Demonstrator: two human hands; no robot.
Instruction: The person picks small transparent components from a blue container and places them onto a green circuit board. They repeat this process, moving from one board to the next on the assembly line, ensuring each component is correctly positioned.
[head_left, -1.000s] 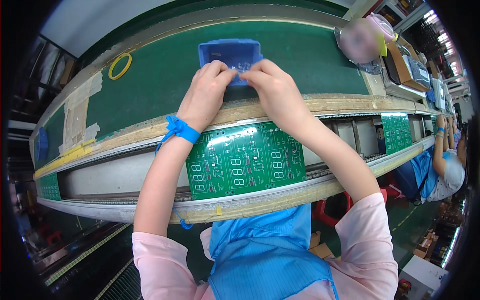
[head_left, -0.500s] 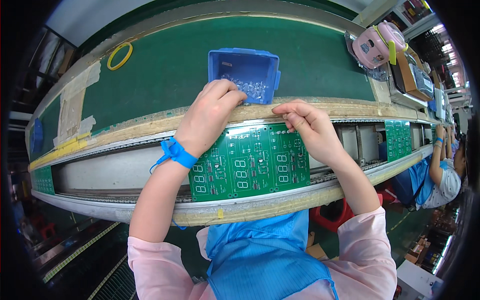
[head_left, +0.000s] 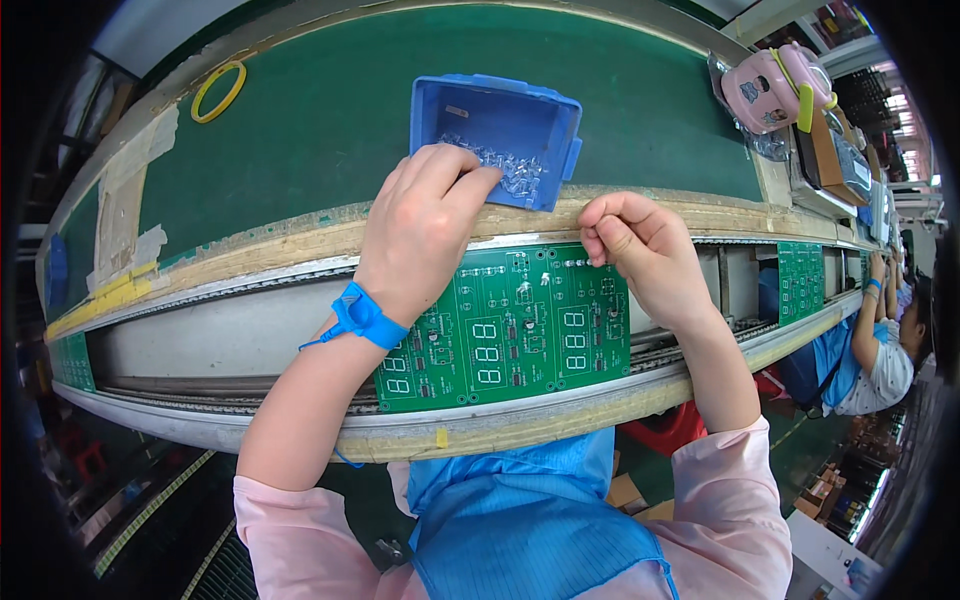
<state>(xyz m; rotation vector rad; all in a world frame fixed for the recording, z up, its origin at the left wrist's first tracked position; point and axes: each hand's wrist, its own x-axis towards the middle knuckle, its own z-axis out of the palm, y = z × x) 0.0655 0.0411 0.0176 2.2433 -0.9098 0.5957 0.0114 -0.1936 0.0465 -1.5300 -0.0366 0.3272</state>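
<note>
A green circuit board (head_left: 520,325) with several digit displays lies on the conveyor rails in front of me. Behind it a blue plastic bin (head_left: 497,135) holds several small clear components (head_left: 500,165). My left hand (head_left: 420,230), with a blue strap on its wrist, reaches over the bin's near edge, fingertips among the components. My right hand (head_left: 640,250) hovers over the board's upper right part, fingers pinched together; whether a small part sits between them I cannot tell.
A green mat (head_left: 320,120) covers the bench behind the conveyor, with a yellow ring (head_left: 218,90) at its far left. A pink device (head_left: 775,90) stands at the far right. Another green board (head_left: 800,280) lies to the right, where another person (head_left: 880,340) works.
My right hand has left the bin and come down to the board's upper right. The left hand stays at the bin's near edge. The view has shifted, and the bin looks nearer.
</note>
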